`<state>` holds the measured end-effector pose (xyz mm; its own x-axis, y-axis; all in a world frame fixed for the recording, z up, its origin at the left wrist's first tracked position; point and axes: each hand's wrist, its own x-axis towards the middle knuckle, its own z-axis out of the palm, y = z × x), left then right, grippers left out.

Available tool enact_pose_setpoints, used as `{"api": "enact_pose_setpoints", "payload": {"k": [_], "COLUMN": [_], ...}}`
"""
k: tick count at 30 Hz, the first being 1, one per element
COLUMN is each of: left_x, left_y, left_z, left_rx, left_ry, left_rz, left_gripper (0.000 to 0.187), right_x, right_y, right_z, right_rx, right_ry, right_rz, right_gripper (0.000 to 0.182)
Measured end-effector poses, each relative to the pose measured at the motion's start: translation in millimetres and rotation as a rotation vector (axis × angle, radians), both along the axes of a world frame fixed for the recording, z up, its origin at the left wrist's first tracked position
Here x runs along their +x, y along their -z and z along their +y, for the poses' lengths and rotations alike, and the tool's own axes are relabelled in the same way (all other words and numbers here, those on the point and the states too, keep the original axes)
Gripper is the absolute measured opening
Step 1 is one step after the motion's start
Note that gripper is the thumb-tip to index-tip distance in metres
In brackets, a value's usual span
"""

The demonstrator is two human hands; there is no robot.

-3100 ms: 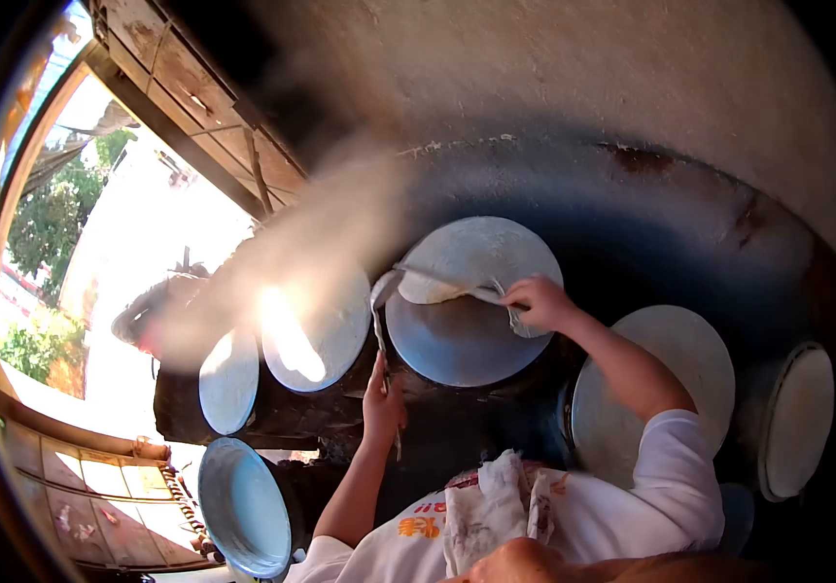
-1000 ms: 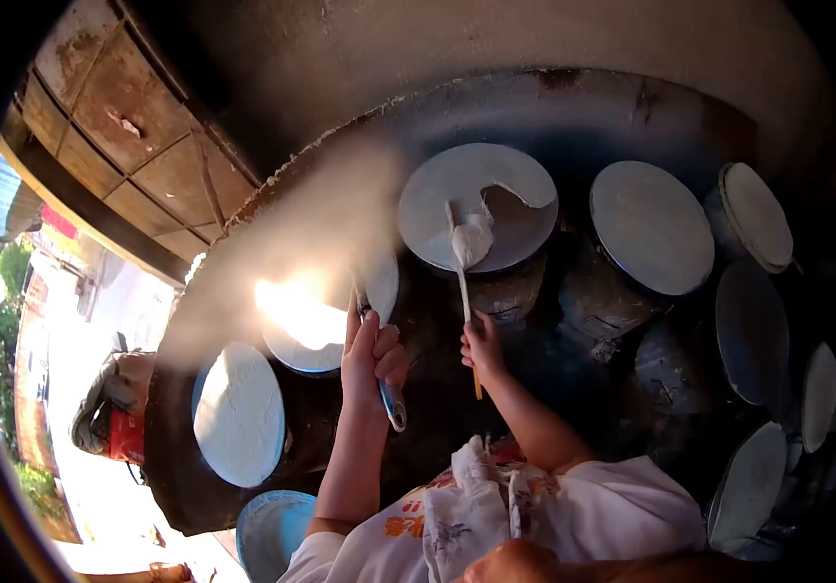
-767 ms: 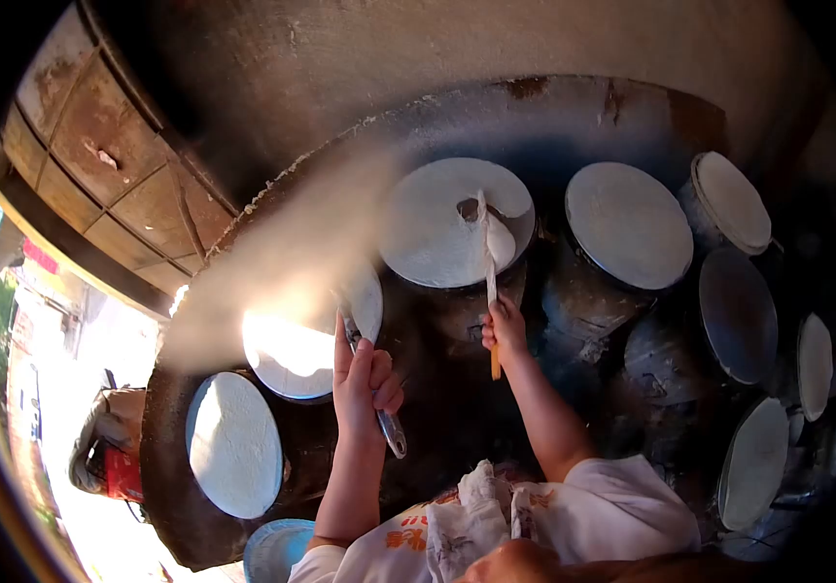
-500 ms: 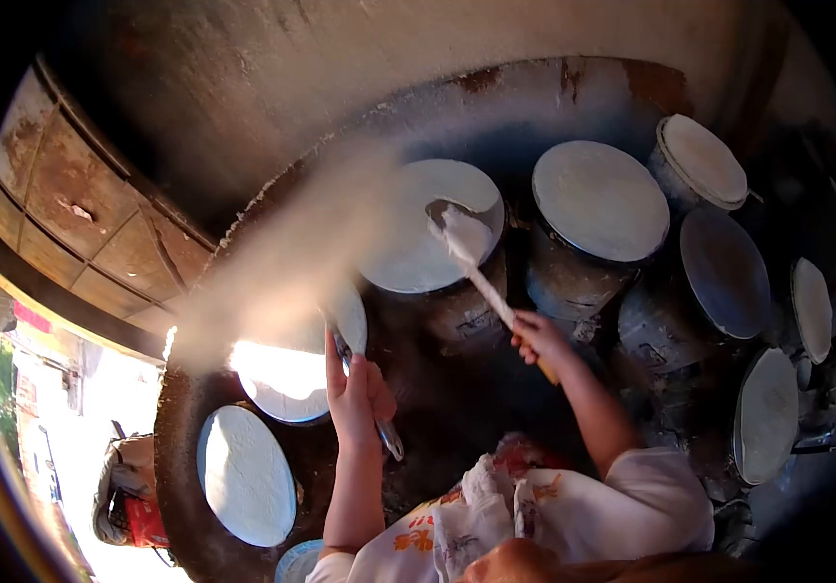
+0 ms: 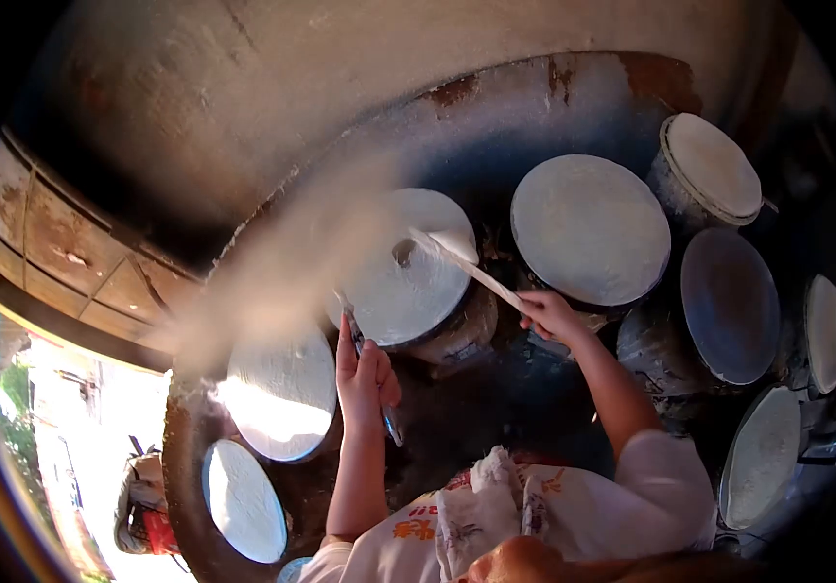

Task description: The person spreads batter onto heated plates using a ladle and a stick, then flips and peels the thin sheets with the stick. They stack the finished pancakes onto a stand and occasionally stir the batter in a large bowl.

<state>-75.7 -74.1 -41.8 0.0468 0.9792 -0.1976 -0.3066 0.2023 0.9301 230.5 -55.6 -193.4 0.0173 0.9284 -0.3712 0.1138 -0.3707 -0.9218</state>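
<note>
My right hand (image 5: 550,316) is wrapped round the handle of a long batter-coated stick (image 5: 467,264). The far end of the stick rests at a round pan (image 5: 369,316) with a white layer on it and a small dark gap near its middle. My left hand (image 5: 366,377) grips a thin metal tool (image 5: 358,340), upright beside the lower left edge of that pan. A blurred pale patch, like steam, hides part of the pan's left side. To the left of my left hand lies another white-covered round (image 5: 287,394), partly in bright sunlight.
Several round pans stand about, among them a large white one (image 5: 590,230), a grey one (image 5: 729,306) and a raised one (image 5: 713,167). A smaller white round (image 5: 245,500) is at lower left. A curved wall (image 5: 496,87) runs behind. A bag (image 5: 146,500) lies outside.
The view has shifted a little. The stick's end has moved left, and the large dark opening in the white layer now shows as a small gap. Both hands keep hold of their tools.
</note>
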Motion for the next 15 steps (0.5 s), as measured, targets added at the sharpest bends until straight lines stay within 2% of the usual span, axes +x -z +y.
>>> {"api": "enact_pose_setpoints", "payload": {"k": [2,4,5,6,8,11,12,14,15], "left_x": [17,33,37,40,39,63,76,102,93], "left_y": [1,0,3,6,0,2,16,26,37], "left_z": [11,18,22,28,29,52,71,98,113], "left_rx": [0.003,-0.029,-0.029,-0.033,-0.096,-0.170,-0.197,-0.293,-0.354], "left_ry": [-0.028,-0.044,-0.036,-0.025,0.049,0.147,0.192,0.216,0.280], "left_rz": [0.002,0.008,0.025,0.049,0.069,0.085,-0.006,-0.207,-0.465], "left_gripper": [0.054,0.054,0.053,0.053,0.053,0.054,0.053,0.049,0.034], "right_x": [-6,-24,-38,-45,-36,-45,-65,-76,-66], "right_y": [-4,19,8,-4,-33,1,12,22,16], "right_z": [52,87,82,68,24,17,34,69,77], "right_rx": [-0.002,0.570,0.671,0.636,0.461,0.324,0.399,0.595,0.535], "right_ry": [0.000,-0.023,-0.026,-0.076,0.044,0.054,0.081,0.040,0.031], "right_rz": [-0.168,-0.529,-0.741,-0.838,-0.791,-0.861,-0.827,-0.973,-0.980], "right_gripper": [0.033,0.030,0.029,0.029,0.034,0.037,0.038,0.037,0.038]}}
